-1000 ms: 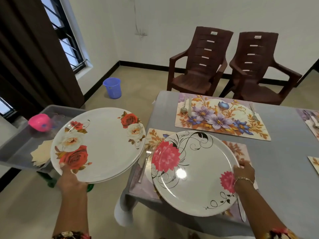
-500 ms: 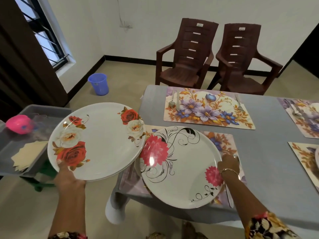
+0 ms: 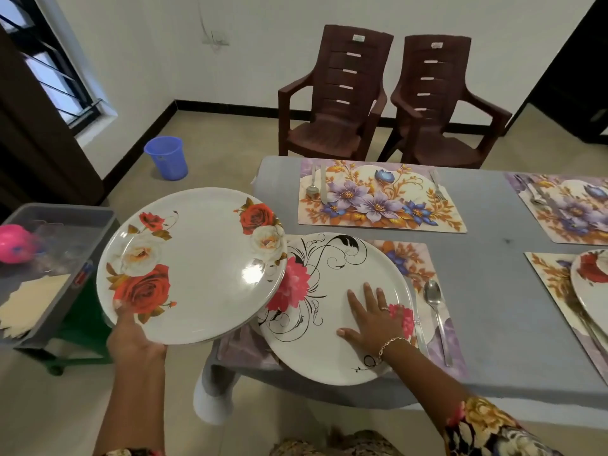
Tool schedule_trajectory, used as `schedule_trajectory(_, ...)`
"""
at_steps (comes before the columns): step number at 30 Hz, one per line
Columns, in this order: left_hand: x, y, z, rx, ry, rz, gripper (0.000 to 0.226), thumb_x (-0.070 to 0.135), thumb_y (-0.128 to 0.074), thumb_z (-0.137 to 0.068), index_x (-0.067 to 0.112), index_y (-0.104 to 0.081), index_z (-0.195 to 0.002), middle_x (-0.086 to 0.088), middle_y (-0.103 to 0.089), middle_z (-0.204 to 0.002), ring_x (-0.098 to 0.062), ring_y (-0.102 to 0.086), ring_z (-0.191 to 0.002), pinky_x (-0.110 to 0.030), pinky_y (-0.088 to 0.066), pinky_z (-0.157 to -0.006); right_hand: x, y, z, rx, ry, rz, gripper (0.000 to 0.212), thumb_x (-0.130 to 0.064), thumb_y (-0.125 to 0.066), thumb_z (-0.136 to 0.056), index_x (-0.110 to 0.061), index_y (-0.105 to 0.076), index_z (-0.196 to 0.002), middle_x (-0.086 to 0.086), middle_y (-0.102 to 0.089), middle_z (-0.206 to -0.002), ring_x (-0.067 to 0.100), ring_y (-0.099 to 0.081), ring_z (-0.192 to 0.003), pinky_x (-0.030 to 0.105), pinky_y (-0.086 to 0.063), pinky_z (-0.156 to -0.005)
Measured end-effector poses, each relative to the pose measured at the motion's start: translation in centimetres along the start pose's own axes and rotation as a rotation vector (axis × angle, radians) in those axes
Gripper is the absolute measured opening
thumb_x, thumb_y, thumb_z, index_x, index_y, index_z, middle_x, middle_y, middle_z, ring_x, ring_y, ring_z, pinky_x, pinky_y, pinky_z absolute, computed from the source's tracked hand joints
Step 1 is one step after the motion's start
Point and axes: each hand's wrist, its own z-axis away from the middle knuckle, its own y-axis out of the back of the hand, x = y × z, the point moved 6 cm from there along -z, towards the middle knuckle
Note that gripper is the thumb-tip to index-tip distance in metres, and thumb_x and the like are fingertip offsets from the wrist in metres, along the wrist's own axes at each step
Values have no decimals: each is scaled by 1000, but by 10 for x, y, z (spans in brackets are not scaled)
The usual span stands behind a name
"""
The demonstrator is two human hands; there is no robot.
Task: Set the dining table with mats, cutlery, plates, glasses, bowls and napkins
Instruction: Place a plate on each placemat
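My left hand (image 3: 131, 337) grips the near rim of a stack of white plates with red and white roses (image 3: 194, 264), held in the air left of the grey table (image 3: 493, 307). A white plate with pink flowers and black swirls (image 3: 329, 324) lies on the near floral mat (image 3: 414, 261). My right hand (image 3: 371, 320) rests flat on that plate with straight fingers. A spoon (image 3: 436, 311) and a knife lie on the mat to the plate's right. A far mat (image 3: 378, 199) carries a spoon, knife and fork.
Two brown plastic chairs (image 3: 388, 103) stand behind the table. A grey bin (image 3: 59, 258) at the left holds napkins and a pink object. A blue bucket (image 3: 166, 158) stands on the floor. More mats (image 3: 559, 205) and another rose plate (image 3: 592, 284) lie at the right.
The swirl plate has come down flat onto the near mat. My right hand let go of its rim and now lies flat on it. The rose plates stay held at the left.
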Motion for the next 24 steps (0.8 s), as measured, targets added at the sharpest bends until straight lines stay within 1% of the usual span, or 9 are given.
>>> schedule_trajectory(3,-3,-6,7,-38,4,13,39,48,-64,-83,25,-53,-113,5,-63,-96,-15,-64,-85,-39,-55,-78,-2,3,2,-12,-4,10,114,-95,1,-50,-33,12,-146,5,22,-154,32,13,-143,61,-4,-110)
schedule_trajectory(5,-5,-8,13,-70,8,22,41,44,-63,-86,22,-53,-119,2,-64,-96,-17,-64,-86,-42,-54,-82,-1,11,0,25,-6,36,86,-75,-30,-80,-32,2,-147,5,11,-157,32,3,-144,58,-11,-112)
schedule_trajectory(7,-6,-9,17,-108,21,22,42,41,-64,-86,20,-54,-120,-2,-65,-107,-23,-64,-95,-46,-52,-88,-1,26,-4,98,5,25,69,-56,-42,-89,-27,-17,-146,7,-11,-155,31,-15,-142,50,-24,-110)
schedule_trajectory(10,-9,-7,18,-165,23,-1,34,45,-63,-85,23,-58,-110,-6,-63,-121,-27,-62,-105,-48,-51,-88,10,48,3,380,-24,-237,37,-19,-56,-89,-12,-53,-125,13,-53,-126,31,-50,-116,38,-44,-95)
schedule_trajectory(14,-13,-7,14,-157,7,-54,46,47,-61,-85,19,-57,-122,-6,-60,-128,-27,-61,-109,-45,-51,-84,60,39,26,587,-100,-384,37,10,-76,-60,0,-68,-94,20,-67,-99,39,-66,-83,45,-56,-70)
schedule_trajectory(16,-16,-10,14,-167,20,-75,52,50,-65,-81,22,-58,-124,-4,-65,-121,-27,-63,-105,-46,-52,-84,74,31,38,567,-63,-305,33,-10,-74,-69,-1,-66,-100,20,-66,-105,40,-65,-89,48,-56,-74)
schedule_trajectory(18,-19,-16,19,-181,32,-78,44,49,-67,-79,24,-62,-116,-2,-68,-114,-26,-65,-101,-48,-52,-85,84,22,43,533,-46,-251,45,-32,-49,-82,-3,-62,-113,19,-63,-117,38,-61,-105,51,-52,-84)
schedule_trajectory(22,-29,-36,34,-241,45,-69,24,42,-66,-83,25,-60,-98,-3,-66,-112,-23,-66,-95,-49,-51,-89,97,4,39,450,-94,-155,61,-40,-20,-89,-9,-48,-134,14,-46,-140,33,-44,-129,51,-34,-103)
schedule_trajectory(24,-35,-46,41,-286,53,-58,22,39,-65,-85,24,-61,-100,-3,-67,-112,-23,-66,-97,-47,-54,-86,102,-2,39,405,-132,-133,62,-44,-14,-94,-10,-51,-131,14,-50,-137,34,-47,-126,52,-35,-100)
